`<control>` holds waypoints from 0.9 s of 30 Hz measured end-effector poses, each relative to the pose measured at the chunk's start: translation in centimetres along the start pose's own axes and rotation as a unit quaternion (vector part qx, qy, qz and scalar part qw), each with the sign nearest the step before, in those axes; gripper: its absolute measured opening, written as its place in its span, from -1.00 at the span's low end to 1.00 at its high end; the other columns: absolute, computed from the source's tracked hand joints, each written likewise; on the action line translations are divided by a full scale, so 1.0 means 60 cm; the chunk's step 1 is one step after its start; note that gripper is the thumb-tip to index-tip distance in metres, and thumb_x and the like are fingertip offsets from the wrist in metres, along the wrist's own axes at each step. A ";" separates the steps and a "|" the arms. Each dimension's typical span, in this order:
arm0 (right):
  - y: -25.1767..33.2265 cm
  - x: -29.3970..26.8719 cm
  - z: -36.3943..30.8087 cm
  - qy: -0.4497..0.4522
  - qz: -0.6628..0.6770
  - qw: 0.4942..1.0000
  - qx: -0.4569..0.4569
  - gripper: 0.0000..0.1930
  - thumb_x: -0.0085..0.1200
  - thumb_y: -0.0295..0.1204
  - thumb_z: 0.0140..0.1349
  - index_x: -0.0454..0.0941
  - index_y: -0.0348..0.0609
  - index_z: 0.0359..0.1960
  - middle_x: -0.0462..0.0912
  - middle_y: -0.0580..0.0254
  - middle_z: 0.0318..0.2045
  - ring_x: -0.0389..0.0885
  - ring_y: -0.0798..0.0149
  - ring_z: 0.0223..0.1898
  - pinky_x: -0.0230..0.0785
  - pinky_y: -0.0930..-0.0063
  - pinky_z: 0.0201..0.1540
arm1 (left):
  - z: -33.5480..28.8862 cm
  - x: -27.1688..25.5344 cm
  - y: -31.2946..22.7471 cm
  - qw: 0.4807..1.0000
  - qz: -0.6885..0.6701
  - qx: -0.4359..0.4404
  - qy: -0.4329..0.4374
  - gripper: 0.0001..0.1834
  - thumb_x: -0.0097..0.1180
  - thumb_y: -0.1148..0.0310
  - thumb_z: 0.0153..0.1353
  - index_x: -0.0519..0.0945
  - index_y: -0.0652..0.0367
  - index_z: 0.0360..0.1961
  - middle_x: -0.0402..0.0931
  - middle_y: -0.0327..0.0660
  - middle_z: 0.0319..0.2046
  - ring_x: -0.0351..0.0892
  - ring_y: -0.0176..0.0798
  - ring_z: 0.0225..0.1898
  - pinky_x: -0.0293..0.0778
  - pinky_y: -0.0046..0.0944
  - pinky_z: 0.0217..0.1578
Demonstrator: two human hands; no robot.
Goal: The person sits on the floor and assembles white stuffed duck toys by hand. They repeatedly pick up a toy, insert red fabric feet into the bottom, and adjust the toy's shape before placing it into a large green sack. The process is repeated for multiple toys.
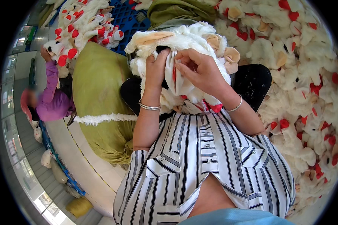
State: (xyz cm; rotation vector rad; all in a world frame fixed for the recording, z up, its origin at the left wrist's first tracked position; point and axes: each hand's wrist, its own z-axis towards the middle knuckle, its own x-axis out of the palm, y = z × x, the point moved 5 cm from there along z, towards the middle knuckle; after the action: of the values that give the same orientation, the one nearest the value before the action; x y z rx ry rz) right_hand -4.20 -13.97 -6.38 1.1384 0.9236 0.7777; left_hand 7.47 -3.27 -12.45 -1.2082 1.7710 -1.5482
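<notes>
Across my lap lies a pile of white plush toy skins (184, 35) with tan ears and red parts. My left hand (156, 69) is closed on a white plush piece (170, 77), its thumb pressed near a black patch. Along that piece runs a slit edged in red. My right hand (199, 69) is just to the right of the slit, thumb and forefinger pinched together close to the fabric. Whether a needle or thread is between those fingertips is too small to make out. Each wrist wears a silver bangle.
A stuffed olive-green sack (101, 97) stands at my left, with a white fluffy strip (106, 119) across it. Heaped plush skins (300, 101) fill the right side. Beyond the sack, a person in purple (56, 97) handles more plush pieces near a blue plastic pallet (125, 20).
</notes>
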 end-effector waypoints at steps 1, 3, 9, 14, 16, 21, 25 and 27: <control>0.005 -0.006 -0.003 -0.012 -0.046 0.999 -0.015 -0.87 0.16 -0.49 0.16 0.58 -0.25 -0.27 0.57 0.16 -0.53 0.56 0.27 -0.48 0.41 0.46 -0.38 | 0.000 0.005 -0.001 1.000 -0.025 0.002 0.005 -0.65 0.14 0.24 0.22 0.61 0.33 -0.14 0.63 -0.18 -0.24 0.59 -0.35 -0.23 0.48 -0.35 -0.20; 0.013 -0.014 -0.004 -0.023 -0.132 0.990 -0.049 -0.86 0.19 -0.46 0.09 0.60 -0.20 -0.31 0.54 0.12 -0.53 0.54 0.11 -0.47 0.41 0.38 -0.38 | 0.004 -0.002 0.009 1.000 -0.004 -0.002 -0.006 -0.66 0.11 0.24 0.24 0.60 0.32 -0.13 0.62 -0.19 -0.24 0.59 -0.35 -0.24 0.48 -0.35 -0.20; -0.003 -0.017 -0.006 0.189 -0.242 0.947 0.095 -0.78 0.30 -0.41 0.03 0.61 -0.26 -0.32 0.47 0.22 -0.62 0.37 0.37 -0.63 0.26 0.44 -0.49 | 0.010 -0.012 0.011 0.994 -0.101 -0.036 -0.010 -0.69 0.04 0.25 0.30 0.59 0.29 -0.12 0.62 -0.19 -0.24 0.62 -0.30 -0.23 0.49 -0.32 -0.17; -0.046 -0.006 -0.011 0.220 0.072 0.961 0.154 -0.79 0.23 -0.42 0.11 0.58 -0.31 -0.29 0.64 0.23 -0.51 0.45 0.49 -0.59 0.33 0.57 -0.48 | 0.012 -0.015 0.006 0.989 -0.127 -0.053 0.047 -0.66 0.04 0.22 0.28 0.60 0.30 -0.13 0.62 -0.17 -0.23 0.62 -0.30 -0.22 0.51 -0.33 -0.17; -0.057 -0.003 -0.015 0.236 0.195 0.936 0.176 -0.80 0.18 -0.42 0.15 0.57 -0.31 -0.28 0.68 0.24 -0.44 0.47 0.52 -0.57 0.35 0.62 -0.47 | 0.012 -0.017 0.004 0.990 -0.109 -0.059 0.074 -0.63 0.00 0.17 0.32 0.60 0.30 -0.13 0.63 -0.15 -0.23 0.62 -0.28 -0.22 0.51 -0.31 -0.16; -0.072 0.000 -0.026 0.232 0.300 0.904 0.197 -0.82 0.06 -0.41 0.26 0.57 -0.29 -0.24 0.67 0.30 -0.45 0.50 0.54 -0.59 0.34 0.66 -0.49 | -0.021 0.020 -0.041 0.985 -0.122 -0.032 0.117 -0.55 -0.13 0.11 0.38 0.55 0.31 -0.03 0.62 -0.08 -0.13 0.62 -0.19 -0.14 0.51 -0.23 -0.07; -0.081 0.000 -0.037 0.209 0.316 0.899 0.221 -0.79 0.03 -0.38 0.29 0.59 -0.29 -0.35 0.62 0.33 -0.58 0.53 0.54 -0.59 0.36 0.64 -0.50 | -0.049 0.056 -0.078 0.983 -0.104 0.034 0.148 -0.55 -0.02 0.14 0.34 0.53 0.33 0.03 0.59 -0.14 -0.08 0.58 -0.29 -0.09 0.48 -0.28 -0.03; -0.063 -0.008 -0.036 0.213 0.191 0.942 0.177 -0.75 0.02 -0.35 0.30 0.59 -0.30 -0.43 0.60 0.34 -0.62 0.53 0.53 -0.61 0.35 0.64 -0.53 | -0.051 0.062 -0.092 0.985 -0.055 0.089 0.134 -0.64 0.07 0.19 0.32 0.60 0.29 -0.07 0.63 -0.21 -0.20 0.59 -0.42 -0.21 0.51 -0.37 -0.15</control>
State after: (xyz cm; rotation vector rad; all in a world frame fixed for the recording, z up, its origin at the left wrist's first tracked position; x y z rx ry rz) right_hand -6.19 -14.46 -10.24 1.5246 1.2555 1.2427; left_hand 4.76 -4.63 -5.80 -1.0659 1.7060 -1.9665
